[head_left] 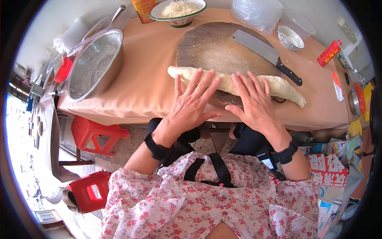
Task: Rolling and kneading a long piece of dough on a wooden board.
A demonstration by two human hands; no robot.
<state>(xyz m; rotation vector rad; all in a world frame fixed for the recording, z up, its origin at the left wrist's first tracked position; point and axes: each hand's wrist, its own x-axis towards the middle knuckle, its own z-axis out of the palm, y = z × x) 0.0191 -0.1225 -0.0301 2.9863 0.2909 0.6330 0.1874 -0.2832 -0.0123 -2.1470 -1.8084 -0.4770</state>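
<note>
A long pale roll of dough [292, 91] lies along the front of a round wooden board [207, 46] and reaches past its edges on both sides. My left hand [190, 99] rests on the roll's left half with fingers stretched out and apart, thumb toward the middle. My right hand [250, 103] lies likewise on the roll farther right, fingers spread, palm down. Behind the roll, a cleaver [254, 47] with a black handle lies on the board, its handle reaching over the right edge.
A steel basin [95, 63] is at left. At the back stand a plate of shreds [178, 10], plastic containers [296, 22] and a small bowl [289, 40]. A red canister [329, 53] is at right. Red stools [99, 133] and stacked bags [326, 167] are below the table [143, 91].
</note>
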